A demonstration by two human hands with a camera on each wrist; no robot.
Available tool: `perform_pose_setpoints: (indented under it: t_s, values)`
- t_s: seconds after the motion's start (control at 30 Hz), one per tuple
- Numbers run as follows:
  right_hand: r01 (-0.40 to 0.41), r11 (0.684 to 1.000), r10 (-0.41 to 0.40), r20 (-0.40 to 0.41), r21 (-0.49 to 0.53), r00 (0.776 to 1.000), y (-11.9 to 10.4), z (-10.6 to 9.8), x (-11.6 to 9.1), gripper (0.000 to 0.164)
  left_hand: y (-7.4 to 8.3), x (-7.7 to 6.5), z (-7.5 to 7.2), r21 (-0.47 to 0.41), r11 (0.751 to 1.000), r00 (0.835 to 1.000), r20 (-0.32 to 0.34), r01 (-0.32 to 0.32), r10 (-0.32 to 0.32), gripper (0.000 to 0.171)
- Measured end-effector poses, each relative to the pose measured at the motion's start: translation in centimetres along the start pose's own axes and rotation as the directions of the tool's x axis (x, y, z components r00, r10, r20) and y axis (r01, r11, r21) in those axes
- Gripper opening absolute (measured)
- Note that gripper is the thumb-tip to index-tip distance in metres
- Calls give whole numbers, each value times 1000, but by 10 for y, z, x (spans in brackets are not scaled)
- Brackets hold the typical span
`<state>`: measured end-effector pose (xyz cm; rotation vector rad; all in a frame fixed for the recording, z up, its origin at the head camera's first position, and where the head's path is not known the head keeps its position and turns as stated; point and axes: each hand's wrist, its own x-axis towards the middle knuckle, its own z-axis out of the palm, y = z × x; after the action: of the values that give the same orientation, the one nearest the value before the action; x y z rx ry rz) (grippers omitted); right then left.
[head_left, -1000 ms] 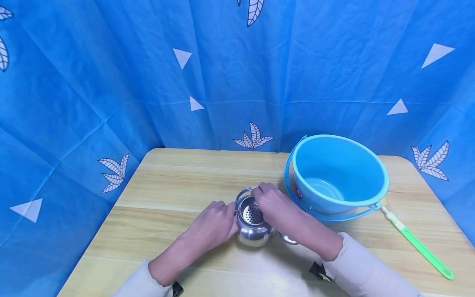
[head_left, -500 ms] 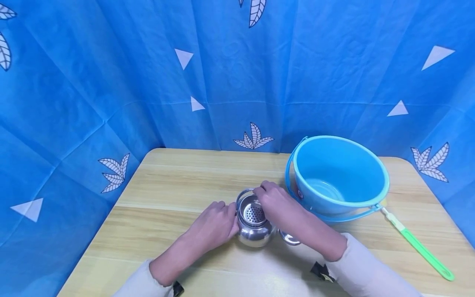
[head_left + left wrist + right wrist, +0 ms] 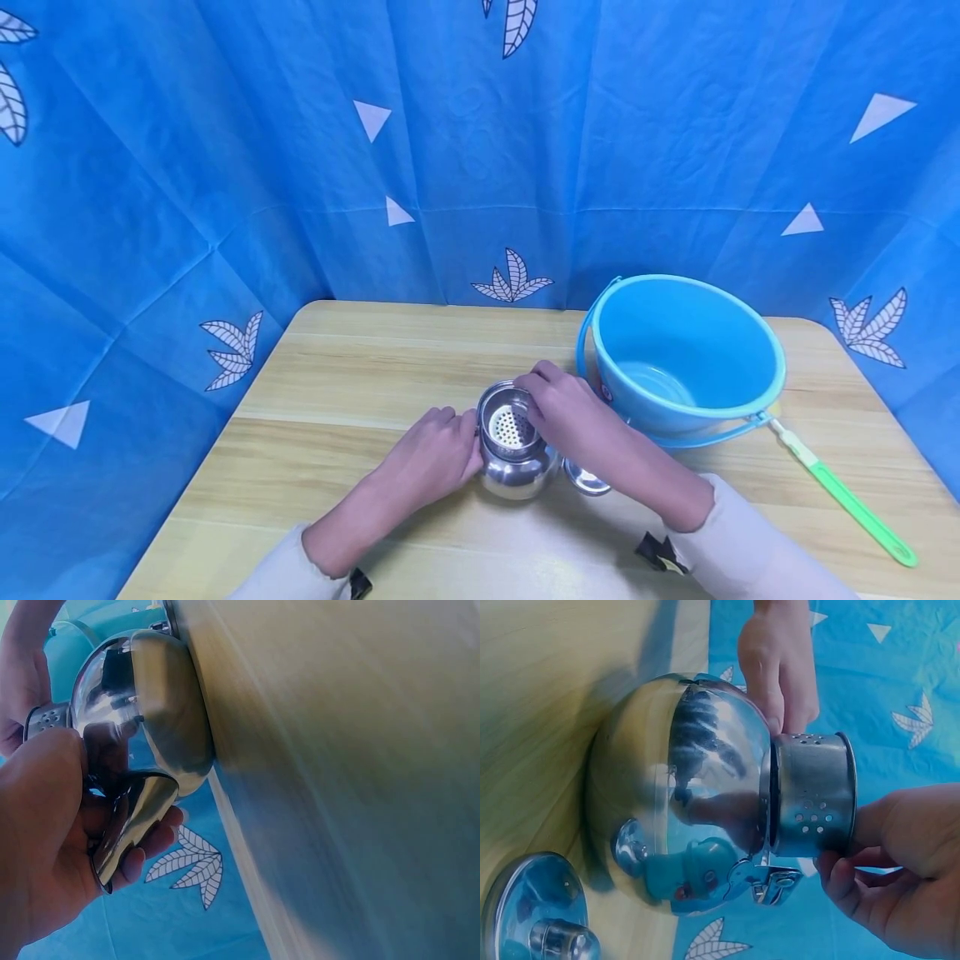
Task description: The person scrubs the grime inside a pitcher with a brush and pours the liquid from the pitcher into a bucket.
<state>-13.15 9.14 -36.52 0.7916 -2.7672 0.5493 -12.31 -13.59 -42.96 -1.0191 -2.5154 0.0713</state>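
Note:
A shiny round metal teapot (image 3: 519,477) stands upright on the table. My left hand (image 3: 438,450) grips its spout (image 3: 135,825), with the fingers curled round it in the left wrist view. Between thumb and fingers my right hand (image 3: 577,417) pinches the rim of a perforated metal strainer (image 3: 814,802). The strainer stands partly up out of the teapot's mouth, its side holes showing in the right wrist view. Its holed bottom (image 3: 510,427) is visible from above. Beside the teapot, partly hidden by my right forearm, lies the knobbed metal lid (image 3: 587,479).
A light blue bucket (image 3: 686,342) with a handle stands just behind my right hand. Right of it lies a brush-like tool with a long green handle (image 3: 862,512), its head hidden by the bucket. A blue patterned curtain (image 3: 450,150) hangs behind the wooden table (image 3: 360,358).
My right hand has shifted slightly up and to the right, and the strainer has risen a little in the teapot's mouth. More of the lid shows. My left hand stays in place.

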Motion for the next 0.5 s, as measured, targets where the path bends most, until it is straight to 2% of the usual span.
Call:
perform_pose_setpoints:
  t_s: [0.17, 0.5]
  values:
    - [37, 999, -37, -44, 3, 998, 4, 0, -2, 31, 0, 0, 0, -1, 1000, 1000, 3, 1, -1, 27]
    - [71, 997, -68, -83, 28, 994, 6, -4, -8, 31, 0, 0, 0, 4, 1000, 1000, 4, -3, 3, 27]
